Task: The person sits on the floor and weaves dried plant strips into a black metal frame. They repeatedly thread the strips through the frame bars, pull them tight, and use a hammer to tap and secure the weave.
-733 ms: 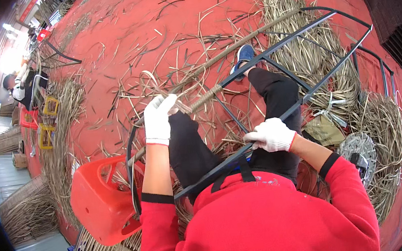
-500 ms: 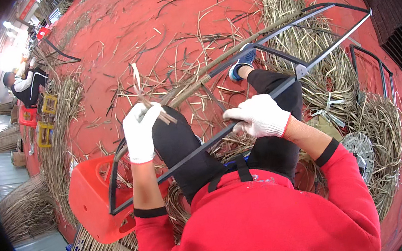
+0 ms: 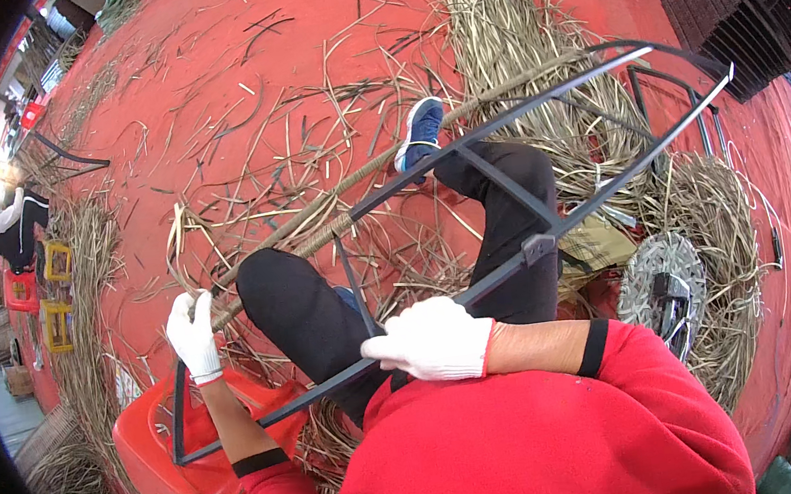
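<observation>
A long dark metal frame [image 3: 508, 278] lies slanting across my thighs. My right hand [image 3: 434, 339], in a white knitted glove, is closed around its near bar. Part of the frame's far bars is bound with brown wicker strip [image 3: 327, 236]. Out by the frame's left end, my gloved left hand [image 3: 194, 339] is closed on several thin wicker strips [image 3: 179, 257], which rise and curl above the fingertips. The exact grip of those fingers is hard to see.
A red plastic stool [image 3: 157, 439] stands under the frame's left end. Bundles of wicker [image 3: 510, 50] lie ahead and to the right, beside a grey round object [image 3: 662, 288]. Loose strips litter the red floor. Dark stacked panels [image 3: 716, 0] stand far right; another person [image 3: 17, 224] sits far left.
My left hand has moved left and down with the strips, away from my knee. My right hand has shifted left and nearer along the bar. The whole view has turned somewhat.
</observation>
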The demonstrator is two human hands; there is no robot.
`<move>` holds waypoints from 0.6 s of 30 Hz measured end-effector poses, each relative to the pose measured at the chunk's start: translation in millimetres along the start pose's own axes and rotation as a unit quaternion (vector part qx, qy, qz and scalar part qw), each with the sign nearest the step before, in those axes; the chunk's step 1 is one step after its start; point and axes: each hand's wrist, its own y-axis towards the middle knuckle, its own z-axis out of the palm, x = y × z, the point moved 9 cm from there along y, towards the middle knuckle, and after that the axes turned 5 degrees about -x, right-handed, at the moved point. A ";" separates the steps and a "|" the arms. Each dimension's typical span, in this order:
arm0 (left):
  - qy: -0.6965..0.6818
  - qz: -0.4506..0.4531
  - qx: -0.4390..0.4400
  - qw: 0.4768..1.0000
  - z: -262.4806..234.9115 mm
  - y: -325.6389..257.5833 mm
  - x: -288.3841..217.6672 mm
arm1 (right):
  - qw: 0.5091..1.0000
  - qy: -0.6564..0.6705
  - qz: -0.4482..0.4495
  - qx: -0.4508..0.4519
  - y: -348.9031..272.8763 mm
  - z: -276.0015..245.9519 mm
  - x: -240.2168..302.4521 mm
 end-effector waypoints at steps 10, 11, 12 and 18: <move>-0.141 -0.040 -0.017 0.989 2.5 8.7 -2.9 | 0.999 -0.019 0.016 -0.046 -4.0 19.4 7.4; -0.171 -0.027 -0.019 0.985 11.1 4.5 -19.8 | 0.999 -0.022 0.018 -0.043 -7.4 22.9 3.4; -0.236 -0.048 -0.003 0.971 24.5 2.4 -32.5 | 0.999 -0.030 0.005 -0.043 -12.2 26.4 1.1; -0.289 -0.039 0.137 0.947 130.8 8.1 -104.8 | 0.997 0.072 0.035 0.005 -40.3 61.0 -49.3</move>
